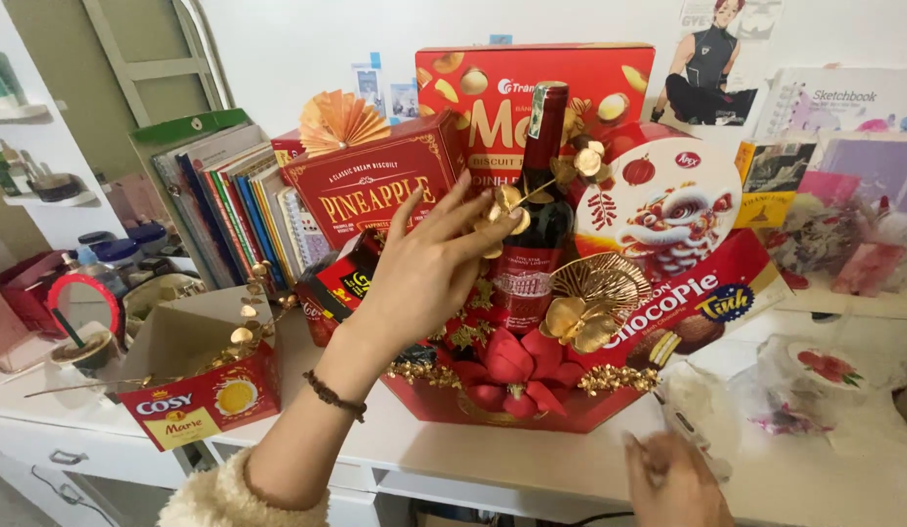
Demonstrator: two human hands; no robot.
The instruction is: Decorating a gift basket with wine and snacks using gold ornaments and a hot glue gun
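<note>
While the head camera looks down over a white table (532,459), the left hand (429,268) reaches up into a red gift hamper (493,405), its fingers loosely spread and curled, fingertips touching a sprig of gold leaves (507,210) that lies against a dark wine bottle (534,224). That bottle stands upright in the middle of the hamper and serves as the landmark: the sprig crosses its shoulder, seemingly so the gold shows against the dark glass. Left of the bottle a red biscuit box (366,190) leans back, tilted so its front faces outward, with a folded paper fan (341,119) behind it. Behind the bottle a larger red box (493,93) forms a backdrop. Right of the bottle a round tin with a lion-dance picture (663,205) stands on edge, and below it a long red snack box (712,303) slants forward. In front of the bottle sit a gold fan-shaped leaf (598,283) and a red bow (517,366), low enough not to hide the taller items.

The right hand (673,483) rests low at the table edge, well right of and below the bottle; it is blurred, and I cannot tell whether it grips anything, though clear plastic wrap (707,410) lies just beside it. Far left of the bottle, a small open carton (195,376) holds more gold sprigs.
</note>
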